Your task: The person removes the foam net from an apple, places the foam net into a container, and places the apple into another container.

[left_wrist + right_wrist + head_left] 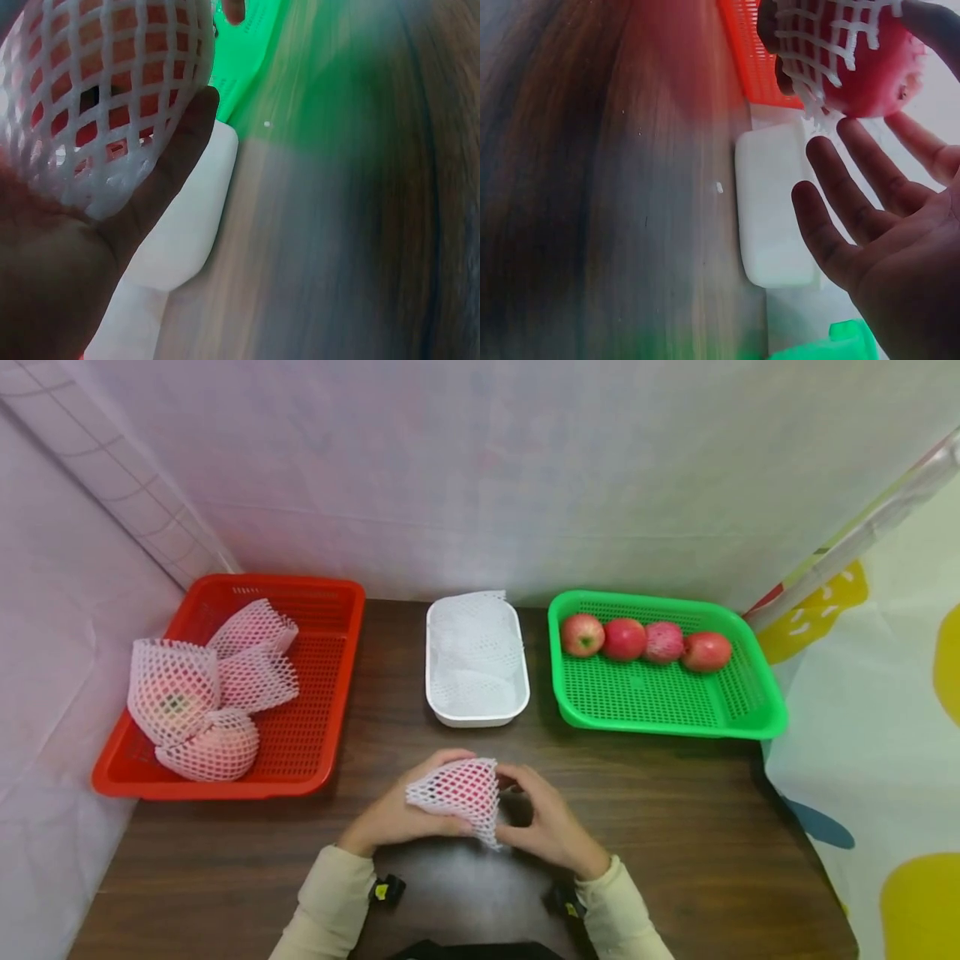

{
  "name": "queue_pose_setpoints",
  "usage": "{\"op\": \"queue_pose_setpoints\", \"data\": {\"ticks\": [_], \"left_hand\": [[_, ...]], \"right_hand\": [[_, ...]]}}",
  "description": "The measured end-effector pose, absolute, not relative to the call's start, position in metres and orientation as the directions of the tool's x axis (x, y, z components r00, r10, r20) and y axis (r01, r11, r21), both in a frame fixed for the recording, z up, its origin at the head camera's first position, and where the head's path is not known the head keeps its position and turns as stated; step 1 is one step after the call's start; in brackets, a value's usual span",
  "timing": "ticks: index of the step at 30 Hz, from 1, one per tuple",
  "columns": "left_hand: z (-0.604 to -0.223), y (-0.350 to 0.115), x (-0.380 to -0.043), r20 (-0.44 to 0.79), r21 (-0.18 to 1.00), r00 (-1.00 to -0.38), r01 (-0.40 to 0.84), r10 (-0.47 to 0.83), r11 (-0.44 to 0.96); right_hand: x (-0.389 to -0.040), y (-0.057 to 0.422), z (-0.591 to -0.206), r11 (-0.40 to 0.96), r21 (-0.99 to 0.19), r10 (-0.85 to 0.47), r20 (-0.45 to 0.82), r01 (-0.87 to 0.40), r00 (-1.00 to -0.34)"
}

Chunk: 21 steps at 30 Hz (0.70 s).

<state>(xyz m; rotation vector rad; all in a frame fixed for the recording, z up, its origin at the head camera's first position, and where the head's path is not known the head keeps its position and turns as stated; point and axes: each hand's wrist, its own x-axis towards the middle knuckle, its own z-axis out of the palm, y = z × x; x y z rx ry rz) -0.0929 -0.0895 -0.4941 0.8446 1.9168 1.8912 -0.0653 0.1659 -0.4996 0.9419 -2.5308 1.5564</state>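
In front of me my left hand holds an apple partly covered by a white foam net sleeve. In the right wrist view the apple's bare red end shows past the net's open edge. The left thumb and fingers lie along opposite sides of the net. My right hand is on the other side, its fingers spread and nearly straight, fingertips right at the apple and the net's edge. Beyond the hands stands a white tray with several flat foam nets.
On the left, a red basket holds several net-wrapped apples. A green basket at the right holds several bare apples in a row. Fabric walls close off the back and sides of the brown table.
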Motion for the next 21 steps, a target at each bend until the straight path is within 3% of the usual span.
{"op": "queue_pose_setpoints", "data": {"ticks": [8, 13, 21], "left_hand": [[-0.492, -0.082, -0.093, 0.157, 0.985, -0.759, 0.164, 0.631, -0.048], [-0.49, -0.082, -0.094, 0.159, 0.985, -0.754, 0.163, 0.637, -0.053], [-0.485, -0.097, -0.095, 0.148, 0.965, -0.836, 0.238, 0.528, 0.107]], "right_hand": [[-0.064, 0.164, -0.503, 0.392, -0.793, -0.479, 0.258, -0.467, -0.839], [-0.063, 0.165, -0.502, 0.405, -0.777, -0.459, 0.284, -0.483, -0.842], [-0.062, 0.175, -0.505, 0.39, -0.79, -0.397, 0.318, -0.472, -0.861]]}}
